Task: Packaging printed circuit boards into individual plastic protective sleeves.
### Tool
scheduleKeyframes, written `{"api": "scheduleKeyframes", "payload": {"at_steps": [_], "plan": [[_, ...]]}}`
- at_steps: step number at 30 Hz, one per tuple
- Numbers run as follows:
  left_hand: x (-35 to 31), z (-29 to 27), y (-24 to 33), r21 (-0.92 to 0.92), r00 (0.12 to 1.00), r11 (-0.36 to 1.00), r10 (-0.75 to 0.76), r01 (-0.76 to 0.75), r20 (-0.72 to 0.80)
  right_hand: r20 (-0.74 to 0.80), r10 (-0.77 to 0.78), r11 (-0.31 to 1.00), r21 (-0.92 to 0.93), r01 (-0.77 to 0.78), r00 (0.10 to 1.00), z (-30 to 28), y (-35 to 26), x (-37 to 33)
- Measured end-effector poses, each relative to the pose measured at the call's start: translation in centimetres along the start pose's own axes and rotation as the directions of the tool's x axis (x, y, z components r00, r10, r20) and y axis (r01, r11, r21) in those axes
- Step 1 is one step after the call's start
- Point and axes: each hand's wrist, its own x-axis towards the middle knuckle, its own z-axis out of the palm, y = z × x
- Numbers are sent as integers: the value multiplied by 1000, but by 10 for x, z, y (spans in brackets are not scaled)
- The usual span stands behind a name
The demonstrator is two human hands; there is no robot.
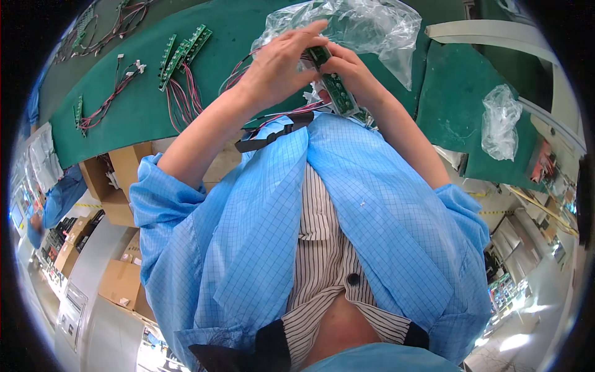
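Narrow green circuit boards are held upright and slightly tilted in front of my chest, seemingly several stacked together. My right hand grips them from the right side, its thumb and fingers wrapped round the upper part. Just left of their upper end is my left hand, fingers stretched and apart, the thumb close to the boards' edge; whether it touches them is hard to tell. Red, black and white wires trail left from the lower end of the boards. Behind both hands lies a clear plastic bag.
On the green mat, more strip boards with wires lie to the left, beside a wire bundle and a small board. A crumpled plastic bag sits at right. Cardboard boxes stand below left; another person's blue sleeve shows there.
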Motion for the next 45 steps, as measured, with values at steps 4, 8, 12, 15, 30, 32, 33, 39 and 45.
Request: {"api": "scheduleKeyframes", "payload": {"at_steps": [4,8,12,15,30,32,33,39,45], "plan": [[-4,-3,-4,6,999,999,41,-40,-31,-7,6,995,-99,-7,1000,-10,4,-3],[-13,-3,-28,-343,920,858,-388,382,54,102,-58,958,-273,84,993,-10,4,-1],[-18,8,-35,-524,898,754,-436,397,53,152,-150,912,-360,196,977,-10,19,0],[-23,14,-35,-586,896,722,-443,367,15,84,-29,954,-295,53,996,-6,15,-4],[-41,35,-42,-481,875,778,-481,403,-45,-160,-359,653,-747,125,920,18,28,0],[-40,34,-40,-461,874,785,-484,414,-38,-134,-282,658,-747,90,950,6,28,5],[-38,31,-36,-440,872,790,-488,426,-31,-108,-201,662,-748,54,974,0,28,5],[-51,-75,-34,-149,801,804,-517,576,302,-409,-129,914,-402,-51,903,-101,-24,-39],[-100,-173,-49,-169,556,530,-795,831,241,-186,-82,891,-454,-12,979,-83,-21,-61]]}}
